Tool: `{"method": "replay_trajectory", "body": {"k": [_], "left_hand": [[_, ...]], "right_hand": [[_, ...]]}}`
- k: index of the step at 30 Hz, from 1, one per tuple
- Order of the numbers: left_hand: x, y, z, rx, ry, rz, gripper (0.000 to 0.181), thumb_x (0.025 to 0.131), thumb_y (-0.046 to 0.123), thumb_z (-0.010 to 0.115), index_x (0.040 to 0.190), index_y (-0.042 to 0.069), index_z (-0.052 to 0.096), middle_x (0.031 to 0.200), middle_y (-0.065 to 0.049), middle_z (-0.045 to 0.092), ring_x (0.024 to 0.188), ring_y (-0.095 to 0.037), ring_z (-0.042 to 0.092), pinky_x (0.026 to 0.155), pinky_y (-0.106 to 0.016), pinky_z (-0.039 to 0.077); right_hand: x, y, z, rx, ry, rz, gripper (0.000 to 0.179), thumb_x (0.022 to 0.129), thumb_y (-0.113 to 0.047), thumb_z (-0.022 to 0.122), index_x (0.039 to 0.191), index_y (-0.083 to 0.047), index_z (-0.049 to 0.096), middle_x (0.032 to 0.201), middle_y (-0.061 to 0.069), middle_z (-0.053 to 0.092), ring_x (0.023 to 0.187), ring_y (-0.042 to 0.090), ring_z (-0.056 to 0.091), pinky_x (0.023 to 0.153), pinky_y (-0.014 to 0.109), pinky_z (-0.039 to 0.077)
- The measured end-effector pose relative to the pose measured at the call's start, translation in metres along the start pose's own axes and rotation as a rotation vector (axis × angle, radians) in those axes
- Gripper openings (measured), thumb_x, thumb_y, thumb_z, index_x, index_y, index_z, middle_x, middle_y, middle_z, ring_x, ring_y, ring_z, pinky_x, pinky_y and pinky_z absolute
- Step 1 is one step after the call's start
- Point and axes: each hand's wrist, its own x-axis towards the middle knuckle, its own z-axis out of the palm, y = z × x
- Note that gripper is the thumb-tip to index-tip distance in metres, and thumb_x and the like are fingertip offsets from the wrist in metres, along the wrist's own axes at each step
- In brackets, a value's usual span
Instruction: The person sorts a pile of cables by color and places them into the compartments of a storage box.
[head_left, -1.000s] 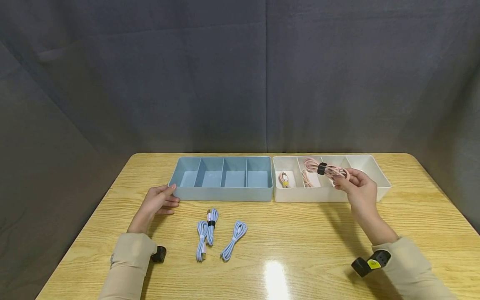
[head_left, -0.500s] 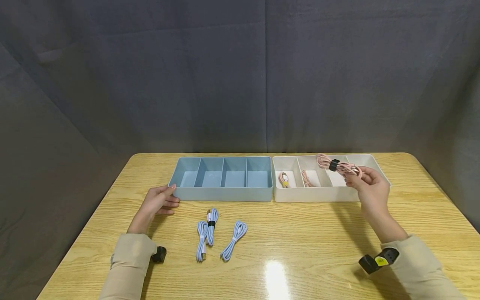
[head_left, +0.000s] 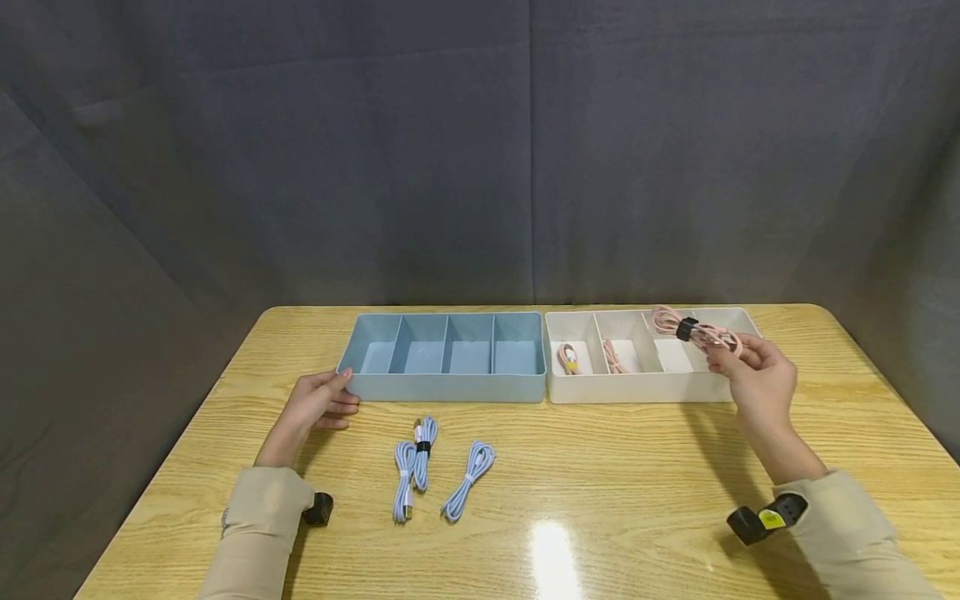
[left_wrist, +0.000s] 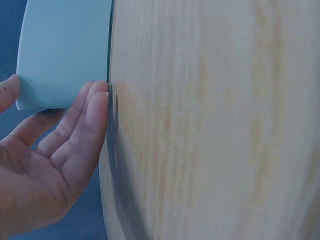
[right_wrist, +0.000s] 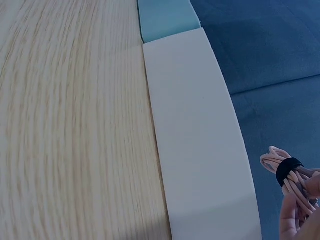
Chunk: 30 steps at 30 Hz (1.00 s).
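Note:
My right hand [head_left: 763, 387] pinches a coiled pink charging cable [head_left: 667, 321] by one end, holding it above the right half of the white divided box [head_left: 637, 388]. A black strap [right_wrist: 287, 169] binds that cable's middle. At the front left corner of the blue divided box [head_left: 442, 388], my left hand [head_left: 318, 404] rests with its thumb at the rim. Its fingers [left_wrist: 80, 120] lie fairly straight against the box's outer side. One pink cable [head_left: 567, 359] lies in the white box's leftmost compartment, another pink cable [head_left: 613, 358] in the compartment beside it.
Several coiled blue cables lie on the wooden table [head_left: 600, 483]: a white-tied one [head_left: 402, 483] against a black-strapped one [head_left: 424, 454], and a separate one [head_left: 468, 481] to their right. Both boxes stand end to end along the back edge, before a dark curtain [head_left: 375, 167].
My right hand has moved to the right with the pink cable, from over the white box's middle compartments toward its right end. My left hand and the blue cables stay in place.

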Motion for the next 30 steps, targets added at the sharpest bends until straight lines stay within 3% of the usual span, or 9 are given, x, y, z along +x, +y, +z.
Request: {"method": "replay_trajectory", "body": {"k": [7,12,16,22,30], "left_hand": [[0.012,-0.013,-0.001,0.01,0.023,0.001,0.075,0.086,0.057,0.051,0.135,0.001,0.039,0.085,-0.009,0.064,0.072,-0.014,0.064,0.062,-0.035,0.055],[0.015,-0.015,-0.001,0.01,0.03,0.001,0.078,0.084,0.059,0.052,0.134,0.0,0.04,0.084,-0.01,0.064,0.071,-0.015,0.065,0.061,-0.036,0.055],[0.016,-0.015,-0.001,-0.004,0.026,-0.008,0.071,0.088,0.052,0.051,0.136,0.001,0.038,0.083,-0.008,0.064,0.071,-0.015,0.065,0.061,-0.036,0.055],[0.017,-0.015,-0.001,-0.015,0.026,-0.013,0.067,0.091,0.046,0.05,0.138,0.0,0.035,0.081,-0.006,0.064,0.07,-0.014,0.065,0.06,-0.035,0.055],[0.015,-0.013,-0.002,-0.018,0.026,-0.017,0.067,0.091,0.045,0.049,0.138,0.0,0.035,0.08,-0.005,0.064,0.07,-0.013,0.065,0.06,-0.034,0.055]], "right_hand": [[0.003,0.003,-0.007,-0.099,0.039,0.072,0.044,0.071,-0.021,0.079,0.107,-0.005,0.058,0.09,0.004,0.066,0.071,0.011,0.065,0.06,0.018,0.052],[0.002,0.002,-0.007,-0.142,0.056,0.057,0.042,0.071,-0.023,0.079,0.104,-0.007,0.059,0.087,0.002,0.066,0.068,0.008,0.064,0.058,0.017,0.052],[-0.007,-0.014,0.0,-0.184,0.056,0.042,0.031,0.073,-0.016,0.077,0.098,-0.009,0.059,0.077,-0.004,0.065,0.063,0.004,0.063,0.056,0.016,0.051],[-0.029,-0.046,0.014,-0.413,-0.005,0.057,0.032,0.079,-0.014,0.072,0.108,-0.006,0.06,0.079,-0.016,0.063,0.072,-0.005,0.059,0.06,0.01,0.047],[-0.006,-0.001,-0.001,-0.537,0.002,0.005,0.033,0.08,-0.028,0.072,0.107,-0.012,0.062,0.092,-0.012,0.063,0.084,-0.001,0.059,0.067,0.007,0.046]]}}
